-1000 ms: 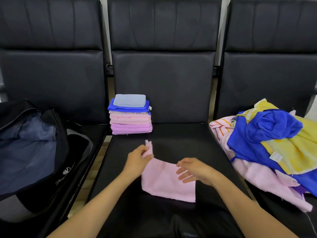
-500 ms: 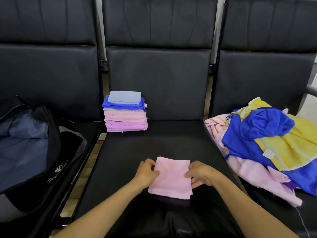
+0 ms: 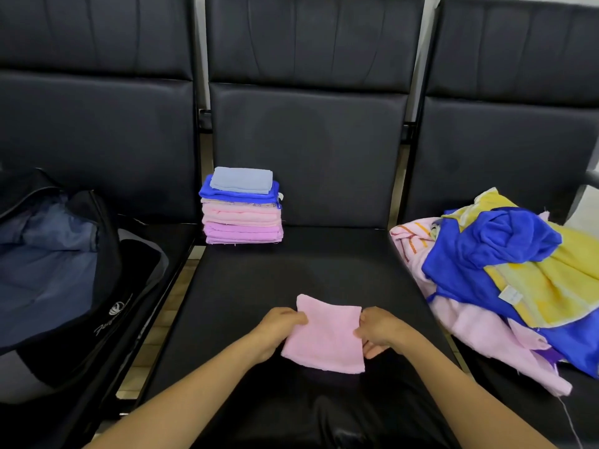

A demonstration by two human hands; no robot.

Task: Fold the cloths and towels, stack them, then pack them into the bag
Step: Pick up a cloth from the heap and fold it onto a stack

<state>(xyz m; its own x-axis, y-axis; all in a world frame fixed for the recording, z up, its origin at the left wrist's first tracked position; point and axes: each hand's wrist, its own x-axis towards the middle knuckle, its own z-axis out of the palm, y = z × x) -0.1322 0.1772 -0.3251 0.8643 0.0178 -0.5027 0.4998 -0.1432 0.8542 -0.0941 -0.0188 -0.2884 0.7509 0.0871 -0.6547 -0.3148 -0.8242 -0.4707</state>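
A person's left hand (image 3: 281, 328) and right hand (image 3: 380, 332) pinch opposite side edges of a small folded pink terry cloth (image 3: 325, 340), in front of a neat stack of folded pastel towels (image 3: 241, 207).

Three black padded seats (image 3: 308, 270) stand side by side in a row, backrests (image 3: 308, 150) upright. Pale tiled floor (image 3: 168, 312) shows through the gap between the left and middle seats.

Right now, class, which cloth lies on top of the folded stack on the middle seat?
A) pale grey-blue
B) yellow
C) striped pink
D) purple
A: the pale grey-blue cloth tops the folded stack, directly above a bright blue cloth.
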